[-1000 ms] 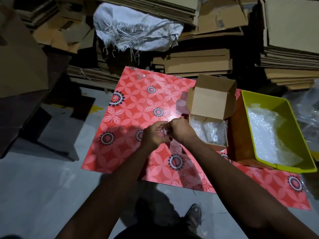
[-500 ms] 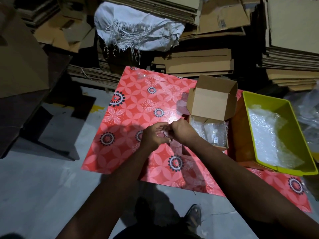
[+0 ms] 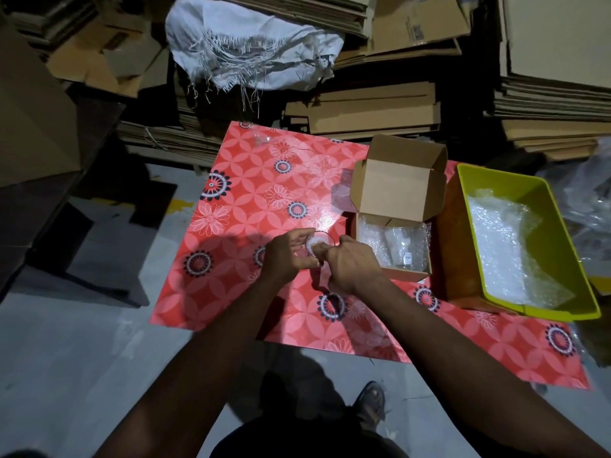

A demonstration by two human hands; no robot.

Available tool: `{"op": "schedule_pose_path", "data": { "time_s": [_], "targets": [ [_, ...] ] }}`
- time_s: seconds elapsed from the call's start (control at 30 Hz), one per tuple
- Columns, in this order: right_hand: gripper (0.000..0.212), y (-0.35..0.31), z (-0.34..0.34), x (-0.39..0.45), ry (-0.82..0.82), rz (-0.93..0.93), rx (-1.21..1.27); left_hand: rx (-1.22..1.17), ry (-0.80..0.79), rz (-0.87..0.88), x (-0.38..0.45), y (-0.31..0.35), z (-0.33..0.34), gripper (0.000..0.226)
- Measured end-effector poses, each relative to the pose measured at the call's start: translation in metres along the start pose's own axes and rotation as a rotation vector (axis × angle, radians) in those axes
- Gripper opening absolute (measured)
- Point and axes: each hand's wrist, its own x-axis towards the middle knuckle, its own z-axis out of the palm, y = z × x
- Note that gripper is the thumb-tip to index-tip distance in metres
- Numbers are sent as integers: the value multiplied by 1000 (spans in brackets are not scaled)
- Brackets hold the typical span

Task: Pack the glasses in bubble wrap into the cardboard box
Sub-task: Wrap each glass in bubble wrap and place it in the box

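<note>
Both hands (image 3: 287, 256) grip a glass (image 3: 318, 243); cardboard box (image 3: 395, 226) holds wrapped glasses (image 3: 405, 247).

Both hands meet over the red flowered mat (image 3: 264, 200), and between them sits a clear glass (image 3: 318, 243) with its round rim facing up. The left hand (image 3: 287, 257) curls round the glass from its left side; the right hand (image 3: 352, 267) closes on it from the right, fingertips at the rim. Just right of this grip stands the cardboard box (image 3: 398, 193), lid flap raised, with bubble-wrapped bundles (image 3: 395, 247) inside. Further right of the grip is a yellow-green bin (image 3: 558, 226) holding bubble wrap (image 3: 502, 246). Well beyond the grip lie flattened cardboard stacks (image 3: 363, 109) and a frayed white sack (image 3: 251, 47). Below the grip, a shoe (image 3: 372, 401) shows on the grey floor.
</note>
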Motion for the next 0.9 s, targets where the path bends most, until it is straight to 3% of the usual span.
{"op": "schedule_pose_path", "data": {
  "time_s": [0.23,0.33,0.53,0.63,0.77,0.9],
  "targets": [
    [33,-6,-10,18,-147,26,-112,0,5,0,-1,0,1,75],
    [38,0,-9,10,-179,10,-49,19,9,8,-2,2,1,79],
    [61,20,10,-12,98,-76,223,-2,31,16,-4,4,1,80],
    [63,11,22,-8,23,-148,253,-11,15,9,-5,5,2,72],
    [85,11,36,-1,-15,-151,163,-29,24,-6,-6,10,4,68],
    [67,10,31,8,-23,-151,87,-35,29,-11,-9,12,5,70]
  ]
}}
